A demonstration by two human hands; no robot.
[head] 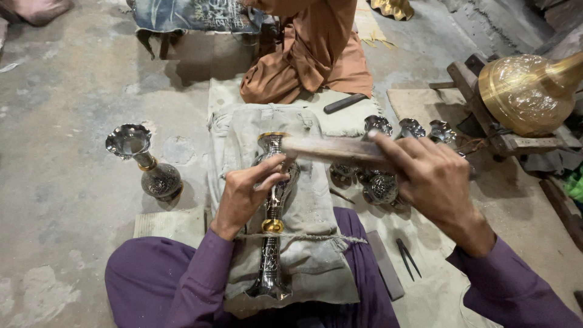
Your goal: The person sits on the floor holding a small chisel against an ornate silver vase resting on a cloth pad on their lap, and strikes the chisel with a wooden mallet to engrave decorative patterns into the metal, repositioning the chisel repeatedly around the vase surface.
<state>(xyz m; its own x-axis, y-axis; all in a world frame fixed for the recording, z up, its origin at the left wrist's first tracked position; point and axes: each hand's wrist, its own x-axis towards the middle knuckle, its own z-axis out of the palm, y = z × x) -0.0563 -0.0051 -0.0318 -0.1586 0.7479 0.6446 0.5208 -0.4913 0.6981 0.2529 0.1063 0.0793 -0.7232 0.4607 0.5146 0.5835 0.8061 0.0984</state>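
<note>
Lying on a grey cloth (303, 200) across the lap, the engraved silver vase (271, 243) showed brass bands. The left hand (246, 191) pinched its body with curled fingers. The right hand (434, 179) was closed around a flat wooden stick (331, 149).

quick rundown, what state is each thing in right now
left hand: pressed on the lying vase, fingers bent
right hand: closed around the wooden tool
wooden tool: held level, its end over the vase
lying vase: on its side on cloth, tied by a cord
standing vase: upright on the floor
tweezers: lying loose, tips apart

Soft daylight, slight wide-angle edge distortion
</note>
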